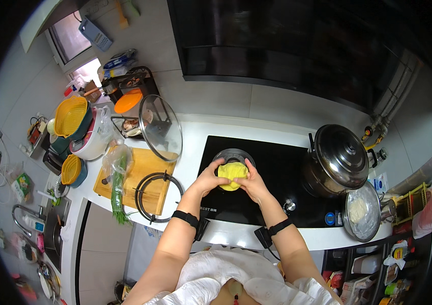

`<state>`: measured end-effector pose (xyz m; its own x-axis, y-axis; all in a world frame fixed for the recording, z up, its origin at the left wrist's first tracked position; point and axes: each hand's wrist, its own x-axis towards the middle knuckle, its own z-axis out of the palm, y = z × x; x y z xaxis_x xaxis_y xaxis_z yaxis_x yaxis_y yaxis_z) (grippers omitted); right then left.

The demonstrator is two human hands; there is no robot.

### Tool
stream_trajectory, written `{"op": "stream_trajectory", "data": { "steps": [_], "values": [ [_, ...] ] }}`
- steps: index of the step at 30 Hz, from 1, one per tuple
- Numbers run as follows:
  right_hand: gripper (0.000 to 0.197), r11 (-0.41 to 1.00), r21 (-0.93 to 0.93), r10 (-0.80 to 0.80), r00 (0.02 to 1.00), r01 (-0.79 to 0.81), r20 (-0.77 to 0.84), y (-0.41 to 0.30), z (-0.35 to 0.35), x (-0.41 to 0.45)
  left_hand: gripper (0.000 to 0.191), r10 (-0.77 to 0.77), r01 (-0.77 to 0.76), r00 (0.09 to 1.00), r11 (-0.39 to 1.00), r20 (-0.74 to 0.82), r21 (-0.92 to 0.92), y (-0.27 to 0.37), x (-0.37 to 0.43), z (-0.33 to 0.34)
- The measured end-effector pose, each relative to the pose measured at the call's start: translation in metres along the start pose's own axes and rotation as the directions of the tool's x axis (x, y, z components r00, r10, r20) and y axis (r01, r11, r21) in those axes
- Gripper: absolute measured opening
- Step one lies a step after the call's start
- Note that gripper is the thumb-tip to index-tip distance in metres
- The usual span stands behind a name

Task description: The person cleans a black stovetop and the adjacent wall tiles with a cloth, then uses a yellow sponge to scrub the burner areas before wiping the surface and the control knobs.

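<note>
A folded yellow cloth (233, 174) is held between both hands over the left burner (233, 154) of a black glass gas cooktop (273, 175). My left hand (213, 178) grips its left side, and my right hand (253, 180) grips its right side, with the thumbs close together on the near face. The cloth partly hides the burner's middle. A round black pan support (158, 196) has been lifted off and lies to the left, partly over a wooden cutting board (147, 156).
A large lidded steel pot (340, 156) stands on the cooktop's right side. Beside it is a plastic-covered bowl of dough (359, 211). Green onions (118, 190) lie on the board, near an upright glass lid (162, 129). A range hood (277, 49) hangs above.
</note>
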<state>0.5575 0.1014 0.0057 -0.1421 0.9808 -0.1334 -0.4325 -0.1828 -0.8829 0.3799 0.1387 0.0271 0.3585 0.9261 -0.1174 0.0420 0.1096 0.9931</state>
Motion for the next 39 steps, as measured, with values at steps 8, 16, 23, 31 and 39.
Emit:
{"op": "stream_trajectory", "data": {
  "steps": [8, 16, 23, 31, 39],
  "values": [
    [0.047, 0.892, -0.45, -0.013, 0.998, 0.042, 0.069, -0.011, -0.006, 0.03, 0.025, -0.063, 0.102, 0.992, 0.918, -0.112, 0.384, -0.006, 0.003, -0.03],
    [0.033, 0.636, -0.76, 0.046, 0.977, 0.133, 0.21, -0.027, -0.047, 0.028, 0.017, -0.244, 0.202, 0.954, 0.953, -0.175, -0.228, 0.045, 0.004, -0.024],
    [0.036, 0.949, -0.303, -0.007, 0.957, -0.085, -0.291, 0.003, -0.065, 0.038, 0.028, -0.274, 0.132, 0.948, 0.804, -0.164, -0.58, 0.033, 0.022, 0.002],
    [0.044, 0.527, -0.619, -0.649, 0.746, 0.582, 0.149, -0.009, -0.002, -0.004, 0.019, -0.41, 0.234, 0.91, 0.637, -0.065, -0.735, 0.04, 0.029, 0.024],
    [0.026, 0.874, -0.407, -0.2, 0.96, 0.265, 0.195, -0.029, -0.021, 0.029, 0.031, -0.343, 0.198, 0.885, 0.89, -0.316, -0.411, 0.033, 0.03, 0.004]
  ]
}}
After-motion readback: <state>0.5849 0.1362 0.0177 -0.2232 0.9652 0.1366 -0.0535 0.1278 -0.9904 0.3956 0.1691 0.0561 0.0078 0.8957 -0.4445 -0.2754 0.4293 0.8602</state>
